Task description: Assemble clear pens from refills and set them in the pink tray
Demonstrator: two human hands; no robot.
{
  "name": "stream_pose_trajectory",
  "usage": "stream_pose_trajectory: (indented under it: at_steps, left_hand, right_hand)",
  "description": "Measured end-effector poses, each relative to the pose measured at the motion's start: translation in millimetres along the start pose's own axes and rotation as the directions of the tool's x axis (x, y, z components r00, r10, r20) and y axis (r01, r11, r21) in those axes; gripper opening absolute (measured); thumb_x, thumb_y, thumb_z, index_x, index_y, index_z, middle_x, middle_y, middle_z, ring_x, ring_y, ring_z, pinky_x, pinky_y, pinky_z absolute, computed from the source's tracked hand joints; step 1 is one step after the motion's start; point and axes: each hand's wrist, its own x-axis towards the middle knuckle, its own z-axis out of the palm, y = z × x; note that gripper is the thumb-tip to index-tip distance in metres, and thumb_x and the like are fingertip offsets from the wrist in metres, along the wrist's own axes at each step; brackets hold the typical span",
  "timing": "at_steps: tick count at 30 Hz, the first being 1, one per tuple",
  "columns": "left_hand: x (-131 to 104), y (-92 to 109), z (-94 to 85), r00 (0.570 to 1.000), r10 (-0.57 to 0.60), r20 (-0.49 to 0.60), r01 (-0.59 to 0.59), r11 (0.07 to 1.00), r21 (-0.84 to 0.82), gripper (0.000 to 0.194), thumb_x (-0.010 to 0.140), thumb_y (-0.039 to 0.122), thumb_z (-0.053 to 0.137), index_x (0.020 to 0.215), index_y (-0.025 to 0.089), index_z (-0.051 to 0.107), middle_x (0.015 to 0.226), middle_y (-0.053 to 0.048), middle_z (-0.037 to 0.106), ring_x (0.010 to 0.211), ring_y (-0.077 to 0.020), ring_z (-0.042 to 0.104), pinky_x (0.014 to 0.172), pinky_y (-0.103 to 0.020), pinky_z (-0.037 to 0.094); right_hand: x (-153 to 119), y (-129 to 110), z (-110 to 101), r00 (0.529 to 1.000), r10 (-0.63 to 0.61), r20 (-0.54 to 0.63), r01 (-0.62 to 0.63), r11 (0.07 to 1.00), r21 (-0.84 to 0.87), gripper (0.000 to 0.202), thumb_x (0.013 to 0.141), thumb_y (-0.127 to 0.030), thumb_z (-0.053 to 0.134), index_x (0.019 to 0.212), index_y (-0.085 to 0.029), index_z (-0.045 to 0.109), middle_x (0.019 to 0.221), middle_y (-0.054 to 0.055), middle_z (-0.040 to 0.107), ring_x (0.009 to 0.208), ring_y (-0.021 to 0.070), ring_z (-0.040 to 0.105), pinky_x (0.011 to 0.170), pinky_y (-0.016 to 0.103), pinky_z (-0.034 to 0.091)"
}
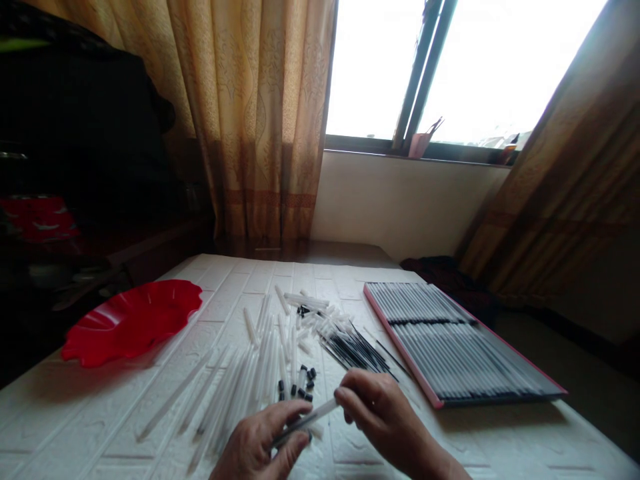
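Left hand (265, 437) and right hand (375, 403) pinch a pen's (318, 413) opposite ends. Caps (311, 385) lie just beyond; tray (421, 375) at right.

A: Where does the light come from?

B: The window (375, 67) at the back. Its panes glare white, and a dark frame (426, 73) slants up between them.

A: And on either side?

B: Gold, patterned curtains. The left curtain (255, 120) hangs in folds with a reddish band low down; the right curtain (570, 160) drops into shadow.

A: What's below the sill (370, 153)?

B: A plain, pale wall (360, 193). Nearer stands a low brown surface (345, 252), just behind the white table (500, 437) with its brick-patterned top.

A: The room's edges?

B: Dim. Dark furniture (145, 241) fills the left; the floor (530, 337) at right looks murky grey-brown.
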Motion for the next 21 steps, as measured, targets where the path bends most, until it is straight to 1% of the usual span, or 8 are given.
stream_pose_trajectory:
  at_steps: [3,6,10,13,16,17,18,21]
  left_hand:
    - [1.1,-4.7,0.9,0.965,-0.259,-0.048,0.228,0.912,-0.342,0.032,0.091,0.047,0.068,0.115,0.025,0.070,0.090,-0.005,0.078,0.067,-0.0153,0.074,0.055,-0.018,0.057]
    - [6.0,-6.5,-0.2,0.916,-0.398,-0.052,0.316,0.795,-0.518,0.051,0.084,0.064,0.069,0.108,0.019,0.071,0.072,-0.005,0.074,0.065,-0.0191,0.073,0.040,-0.016,0.047]
    - [10.9,-2.8,-2.8,0.905,-0.412,-0.105,0.309,0.807,-0.503,0.057,0.081,0.069,0.068,0.103,0.016,0.074,0.069,-0.006,0.073,0.058,-0.0180,0.069,0.041,-0.019,0.047]
    - [14.6,1.0,-11.8,0.894,-0.412,-0.175,0.287,0.828,-0.481,0.052,0.084,0.067,0.066,0.097,0.018,0.075,0.072,-0.005,0.074,0.063,-0.0181,0.069,0.056,-0.024,0.055]
    - [23.6,2.9,-35.8,0.863,-0.412,-0.291,0.279,0.870,-0.406,0.047,0.086,0.067,0.062,0.094,0.022,0.075,0.090,-0.004,0.077,0.086,-0.0226,0.071,0.078,-0.028,0.058]
    - [27.9,2.6,-46.8,0.835,-0.420,-0.356,0.329,0.899,-0.289,0.046,0.089,0.065,0.058,0.096,0.023,0.075,0.096,-0.003,0.077,0.091,-0.0232,0.071,0.083,-0.029,0.057]
    - [32.5,1.6,-58.3,0.827,-0.401,-0.394,0.371,0.916,-0.152,0.046,0.091,0.063,0.054,0.101,0.024,0.075,0.100,-0.003,0.078,0.096,-0.0243,0.071,0.085,-0.030,0.056]
    - [46.5,-6.7,-90.3,0.826,-0.373,-0.423,0.390,0.920,-0.050,0.043,0.087,0.058,0.057,0.104,0.023,0.076,0.094,-0.002,0.078,0.090,-0.0249,0.071,0.081,-0.030,0.057]
  right_hand:
    - [3.9,5.8,-5.2,0.990,0.120,-0.070,-0.105,0.976,0.191,0.045,0.094,-0.054,0.047,0.062,-0.022,0.048,0.051,-0.002,0.053,0.044,0.0120,0.047,0.047,0.024,0.036]
    - [5.7,8.8,-3.8,0.984,0.173,-0.039,-0.150,0.929,0.338,0.051,0.089,-0.066,0.049,0.063,-0.023,0.046,0.051,-0.003,0.051,0.044,0.0110,0.044,0.046,0.023,0.035]
    - [1.7,7.3,7.9,0.971,0.189,0.147,-0.230,0.907,0.353,0.047,0.086,-0.062,0.055,0.064,-0.020,0.051,0.052,-0.002,0.053,0.044,0.0097,0.043,0.046,0.022,0.034]
    - [0.0,4.2,13.8,0.957,0.168,0.237,-0.235,0.928,0.288,0.042,0.087,-0.055,0.053,0.067,-0.018,0.057,0.055,0.000,0.058,0.046,0.0107,0.048,0.048,0.022,0.037]
    - [9.2,-3.2,8.8,0.967,0.185,0.175,-0.216,0.960,0.179,0.043,0.093,-0.049,0.042,0.073,-0.017,0.062,0.064,0.004,0.066,0.053,0.0140,0.058,0.051,0.023,0.043]
    - [16.0,-7.0,4.7,0.970,0.195,0.146,-0.209,0.974,0.083,0.041,0.094,-0.045,0.040,0.076,-0.017,0.064,0.068,0.005,0.069,0.058,0.0154,0.061,0.054,0.024,0.046]
    - [24.9,-11.0,0.0,0.971,0.205,0.123,-0.202,0.979,-0.037,0.038,0.095,-0.041,0.042,0.079,-0.017,0.067,0.072,0.006,0.071,0.063,0.0168,0.065,0.057,0.025,0.048]
    - [63.6,-20.4,-11.9,0.978,0.185,0.094,-0.146,0.936,-0.319,0.023,0.092,-0.033,0.056,0.095,-0.019,0.074,0.091,0.007,0.076,0.085,0.0225,0.070,0.076,0.032,0.051]
